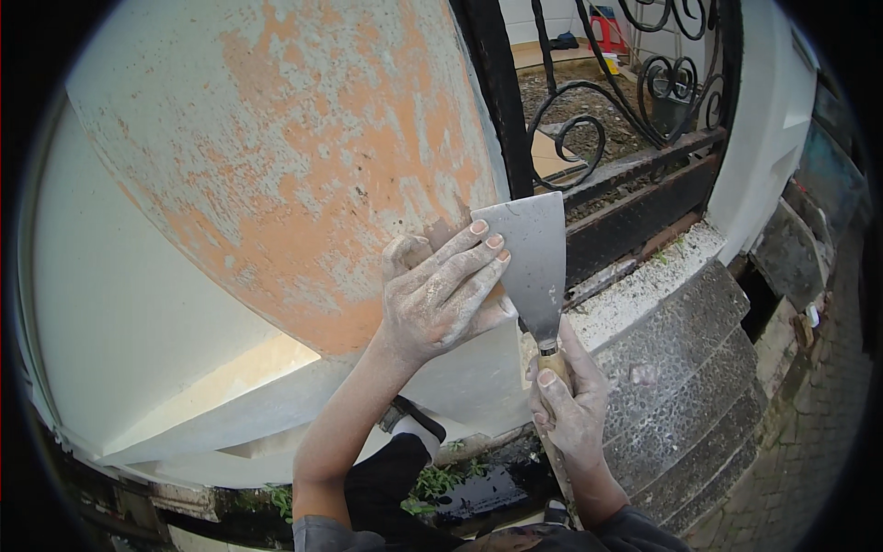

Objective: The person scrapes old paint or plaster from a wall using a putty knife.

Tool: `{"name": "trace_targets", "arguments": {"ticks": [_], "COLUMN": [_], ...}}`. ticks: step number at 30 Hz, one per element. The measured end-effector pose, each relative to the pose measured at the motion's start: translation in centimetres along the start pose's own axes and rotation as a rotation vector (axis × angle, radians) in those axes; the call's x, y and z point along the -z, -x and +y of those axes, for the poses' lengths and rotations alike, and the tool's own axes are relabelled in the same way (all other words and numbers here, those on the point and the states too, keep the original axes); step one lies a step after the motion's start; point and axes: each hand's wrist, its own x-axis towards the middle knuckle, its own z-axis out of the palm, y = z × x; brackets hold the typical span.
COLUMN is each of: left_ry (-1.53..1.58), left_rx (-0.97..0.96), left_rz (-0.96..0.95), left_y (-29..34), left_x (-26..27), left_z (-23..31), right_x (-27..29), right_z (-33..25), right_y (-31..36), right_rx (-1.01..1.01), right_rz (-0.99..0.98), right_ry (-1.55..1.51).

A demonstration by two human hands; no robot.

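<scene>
My right hand (pixel 572 405) is closed round the wooden handle of a putty knife (pixel 526 241), whose wide grey metal blade points up. My left hand (pixel 443 290) is outstretched, its fingers together and their tips over the left edge of the blade. Whitish dust coats both hands. Behind them stands a wall (pixel 276 138) with patchy orange and pale grey-white paint; the left palm's underside is hidden, so any contact with the wall there is unclear.
A black wrought-iron gate (pixel 635 198) stands right of the wall. Below it lies a grey stone ramp (pixel 671 368). Near my feet, a wet drain (pixel 492 492) holds green weeds. Rough slabs (pixel 791 253) lean at the far right, beside brick paving (pixel 823 432).
</scene>
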Motion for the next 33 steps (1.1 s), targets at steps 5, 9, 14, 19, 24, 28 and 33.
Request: {"name": "trace_targets", "arguments": {"ticks": [5,9,14,19,24,28,33], "left_ry": [0.03,0.046,-0.022,0.008,-0.084,-0.073,-0.019], "left_rx": [-0.032,-0.003,-0.024,-0.014,-0.048,-0.068,-0.043], "left_rz": [-0.026,0.002,0.006,-0.05,-0.036,-0.046,-0.022], "left_y": [0.9,0.9,-0.7,0.6,-0.3,0.4,0.5], "left_x": [-0.7,-0.6,-0.2,-0.5,0.2,-0.2,-0.2], "left_z": [0.2,0.3,-0.3,0.3,-0.1,0.1,0.2], "right_x": [0.3,0.6,-0.6,0.5,-0.2,0.9,0.3], "right_z": [0.8,0.9,0.7,0.9,0.2,0.8,0.3], "right_y": [0.3,0.6,-0.3,0.4,-0.7,0.2,0.4], "right_rx": [-0.015,-0.005,0.026,0.023,0.035,-0.022,0.014], "right_rz": [0.025,0.008,0.027,-0.005,-0.016,-0.008,-0.013], "right_ry": [0.006,0.042,-0.002,0.044,-0.014,0.007,0.04]}}
